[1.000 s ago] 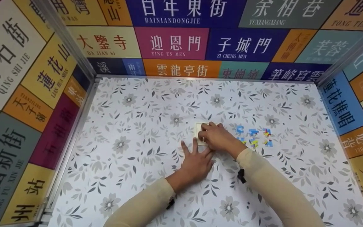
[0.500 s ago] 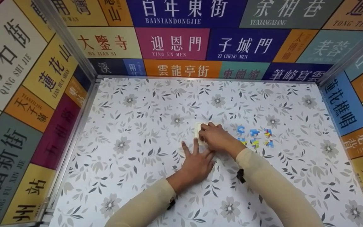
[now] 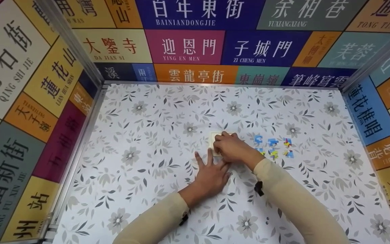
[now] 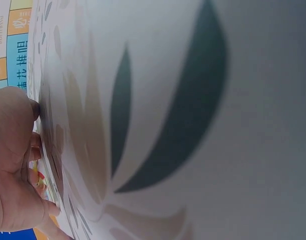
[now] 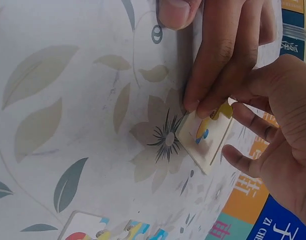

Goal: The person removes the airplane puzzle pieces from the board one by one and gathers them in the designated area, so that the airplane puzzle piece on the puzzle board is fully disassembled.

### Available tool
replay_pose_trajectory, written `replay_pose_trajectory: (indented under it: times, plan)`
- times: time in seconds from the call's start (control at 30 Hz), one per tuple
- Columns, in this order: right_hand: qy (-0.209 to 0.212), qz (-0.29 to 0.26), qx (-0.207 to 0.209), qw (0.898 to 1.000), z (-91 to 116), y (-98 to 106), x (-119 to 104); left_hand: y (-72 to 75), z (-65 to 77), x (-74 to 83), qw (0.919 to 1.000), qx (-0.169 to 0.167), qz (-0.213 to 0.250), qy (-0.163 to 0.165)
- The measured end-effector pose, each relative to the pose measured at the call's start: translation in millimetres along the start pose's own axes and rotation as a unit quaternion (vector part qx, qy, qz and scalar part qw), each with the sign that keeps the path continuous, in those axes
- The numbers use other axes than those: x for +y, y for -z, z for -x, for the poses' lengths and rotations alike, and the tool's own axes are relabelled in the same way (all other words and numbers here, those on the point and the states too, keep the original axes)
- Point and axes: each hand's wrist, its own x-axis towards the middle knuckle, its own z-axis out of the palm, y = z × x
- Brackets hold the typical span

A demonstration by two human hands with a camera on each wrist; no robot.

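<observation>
A small pale puzzle tray (image 3: 212, 142) lies on the table, partly covered by my hands. My left hand (image 3: 210, 176) rests on the tabletop with its fingers spread, fingertips at the tray's near edge; it fills the left side of the left wrist view. Over the tray bends my right hand (image 3: 230, 146), fingers curled. The right wrist view shows its fingertips pinching a yellow puzzle piece (image 5: 224, 110) at the tray (image 5: 207, 162), beside a patch of blue and yellow picture on the tray. The thumb's grip is partly hidden.
Several loose blue-and-yellow jigsaw pieces (image 3: 272, 153) lie in two rows right of the tray, close to the right forearm. The table (image 3: 154, 125) has a white leaf-and-flower cover. Panels printed with Chinese lettering (image 3: 188, 47) wall in the back and both sides.
The right hand's fingers have shifted very slightly left over the tray. The left hand and the loose pieces stay where they were.
</observation>
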Motion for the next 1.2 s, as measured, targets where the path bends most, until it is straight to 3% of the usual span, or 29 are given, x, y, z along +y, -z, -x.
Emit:
replay_pose_trajectory:
  times: [0.27,0.5,1.0,1.2]
  plan:
    - [0.021,-0.039,0.018,0.999,6,1,5,-1.7,1.1,0.9,0.9999,0.001,-0.015,-0.003]
    - [0.010,-0.080,0.019,0.997,10,3,17,-2.5,-0.3,1.6,0.9997,0.001,-0.025,-0.002]
    - [0.040,-0.087,0.038,0.995,15,3,38,-2.1,-1.9,1.3,1.0000,0.007,0.003,-0.001]
    - [0.017,-0.094,0.061,0.994,20,2,43,-4.1,-2.9,1.1,0.9999,0.012,0.007,0.001]
